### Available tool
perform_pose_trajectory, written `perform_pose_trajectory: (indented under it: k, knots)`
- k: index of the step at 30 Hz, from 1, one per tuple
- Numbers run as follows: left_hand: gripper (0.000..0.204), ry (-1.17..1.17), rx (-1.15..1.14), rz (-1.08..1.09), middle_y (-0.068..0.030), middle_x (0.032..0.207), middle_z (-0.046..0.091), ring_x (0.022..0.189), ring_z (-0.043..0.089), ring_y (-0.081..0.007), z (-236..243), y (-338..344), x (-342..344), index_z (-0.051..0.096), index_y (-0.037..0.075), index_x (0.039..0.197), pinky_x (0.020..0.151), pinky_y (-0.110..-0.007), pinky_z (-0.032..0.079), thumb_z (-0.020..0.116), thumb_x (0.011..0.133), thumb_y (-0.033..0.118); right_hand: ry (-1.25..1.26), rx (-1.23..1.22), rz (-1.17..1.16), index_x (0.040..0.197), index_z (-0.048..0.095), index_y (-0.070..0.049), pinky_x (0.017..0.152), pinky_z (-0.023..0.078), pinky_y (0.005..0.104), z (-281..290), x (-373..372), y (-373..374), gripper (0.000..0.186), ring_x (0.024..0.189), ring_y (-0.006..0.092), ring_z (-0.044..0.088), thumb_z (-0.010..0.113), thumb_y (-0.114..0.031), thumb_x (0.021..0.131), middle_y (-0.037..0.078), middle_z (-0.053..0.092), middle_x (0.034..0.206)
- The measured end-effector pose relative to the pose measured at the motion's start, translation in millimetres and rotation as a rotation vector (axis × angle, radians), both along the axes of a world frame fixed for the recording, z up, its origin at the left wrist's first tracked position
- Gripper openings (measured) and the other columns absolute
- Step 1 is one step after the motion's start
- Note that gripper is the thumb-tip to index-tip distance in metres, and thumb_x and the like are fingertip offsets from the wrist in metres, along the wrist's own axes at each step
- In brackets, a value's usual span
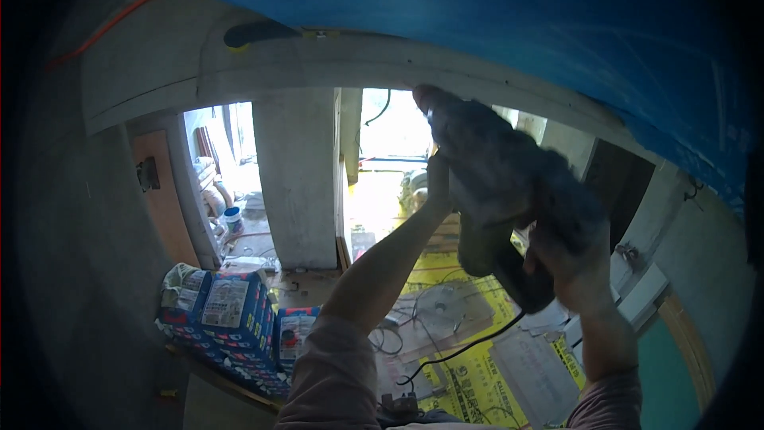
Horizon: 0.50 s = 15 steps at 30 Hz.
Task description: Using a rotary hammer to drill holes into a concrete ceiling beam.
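corded power drill: the dusty, dark-bodied corded power drill [501,163] is raised before me, slanting up and to the left; motion blur softens its outline.

right hand: my right hand [569,259] is wrapped around the rear grip, fingers curled in from the near side; whether the trigger is squeezed, i cannot tell.

left hand: my left hand [438,179] lies against the underside of the drill, near its front; the fingers are largely hidden, so how tightly they close i cannot tell.

drill nose: it overlaps the lower edge of the pale beam [318,64], right of that edge's middle; no bit is distinguishable, and contact cannot be confirmed.

step in hand: i judge this to be overhead drilling, or lining up for it, at the beam.

next move: as i read it, this calls for both arms braced, the nose held true to the chosen spot, and even pressure along the drill's axis.

black cord: the black cord [469,344] leaves the grip's lower end and curves down toward my body; a snag could tug my aim aside.

floor: yellow printed sheeting [477,386] lies below, with blue printed packages [235,310] stacked toward the left wall.
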<state>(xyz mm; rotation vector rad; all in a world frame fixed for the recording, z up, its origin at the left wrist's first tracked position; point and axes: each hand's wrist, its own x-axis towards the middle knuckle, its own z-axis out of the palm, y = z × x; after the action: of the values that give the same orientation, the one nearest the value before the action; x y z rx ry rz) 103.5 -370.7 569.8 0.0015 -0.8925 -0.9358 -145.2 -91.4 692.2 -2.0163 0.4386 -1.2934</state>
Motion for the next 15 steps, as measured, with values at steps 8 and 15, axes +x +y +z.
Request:
perform_pose_trajectory:
  k: [8, 15]
  knots:
    - [0.032, -0.680, 0.303, 0.933, -0.0091, 0.110, 0.066, 0.104, 0.059, -0.0152, -283.4, 160.1, -70.8, 0.063, 0.001, 0.112, 0.091, -0.036, 0.048, 0.069, 0.085, 0.018, 0.304, -0.114, 0.124, 0.105, 0.068, -0.003, 0.070, 0.056, 0.0345, -203.5, -94.0, -45.3, 0.030, 0.080, 0.0215, 0.072, 0.075, -0.020, 0.082, 0.013, 0.070, 0.084]
    - [0.030, 0.098, 1.145, 0.290, -0.0073, 0.111, 0.067, 0.107, 0.063, -0.0195, -411.8, 314.0, -154.6, 0.061, 0.007, 0.124, 0.093, -0.035, 0.051, 0.051, 0.100, 0.023, 0.567, 0.606, 0.283, 0.105, 0.067, -0.004, 0.078, 0.054, 0.0361, -326.0, -127.7, -48.9, 0.032, 0.088, 0.0208, 0.070, 0.075, -0.023, 0.081, 0.016, 0.070, 0.092]
